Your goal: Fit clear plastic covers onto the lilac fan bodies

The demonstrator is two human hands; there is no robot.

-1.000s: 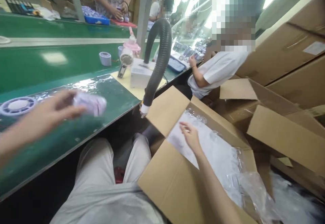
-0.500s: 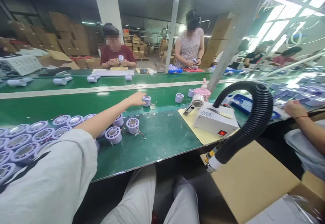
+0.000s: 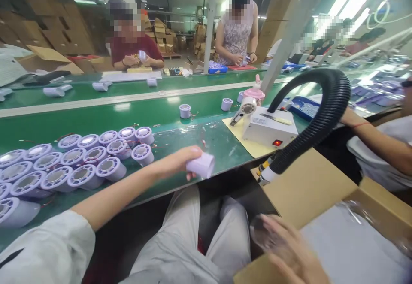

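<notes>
From my end I am seeing the green bench [image 3: 209, 134] running across, with one open carton [image 3: 315, 189] standing below its edge at the right; the left hand [image 3: 180, 160] is gripping one lavender housing [image 3: 201, 166], tilted sideways, just by the bench's near edge; the right hand [image 3: 298, 254], blurred over the carton's flap, is holding one clear plastic piece [image 3: 265, 234] between thumb and fingers; I am counting one white box [image 3: 267, 128] with one black hose [image 3: 337, 86], three loose housings [image 3: 185, 111] standing farther back, and upward of fifteen clustered housings [image 3: 81, 177] crowding at left; half a second ago the left hand was reaching to the leftmost loose one, now standing apart from it; the right hand is newly showing.
</notes>
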